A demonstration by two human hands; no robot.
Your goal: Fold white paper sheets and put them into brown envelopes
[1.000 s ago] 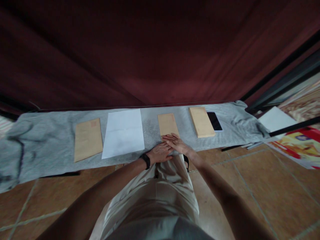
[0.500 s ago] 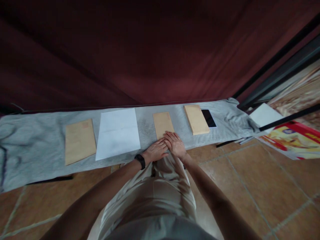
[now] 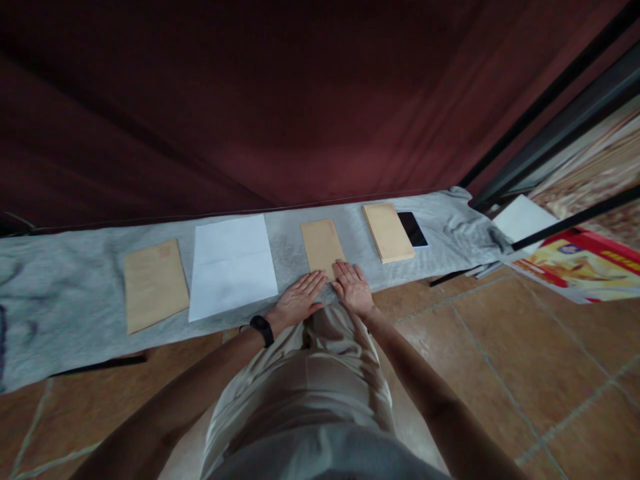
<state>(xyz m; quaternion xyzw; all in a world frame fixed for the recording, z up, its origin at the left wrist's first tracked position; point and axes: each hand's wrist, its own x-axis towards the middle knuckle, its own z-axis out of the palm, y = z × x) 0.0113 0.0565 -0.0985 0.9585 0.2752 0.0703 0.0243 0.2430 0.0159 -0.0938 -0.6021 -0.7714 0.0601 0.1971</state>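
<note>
Tan envelope point(image 3: 321, 245), white sheet point(image 3: 231, 265), mottled grey cloth point(image 3: 65, 293), perhaps maroon curtain point(image 3: 250, 100), terracotta tiles point(image 3: 500, 347)

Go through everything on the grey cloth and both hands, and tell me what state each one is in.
Left hand: flat, open, on the cloth.
Right hand: flat, open, at the envelope's near edge.
Middle brown paper envelope: lying flat.
Left brown envelope: flat.
White paper sheet: unfolded, flat.
Brown envelope stack: squared.
Black phone: screen dark.

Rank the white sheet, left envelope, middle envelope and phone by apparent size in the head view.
1. white sheet
2. left envelope
3. middle envelope, partly under the hands, so unsure
4. phone, partly hidden
</note>
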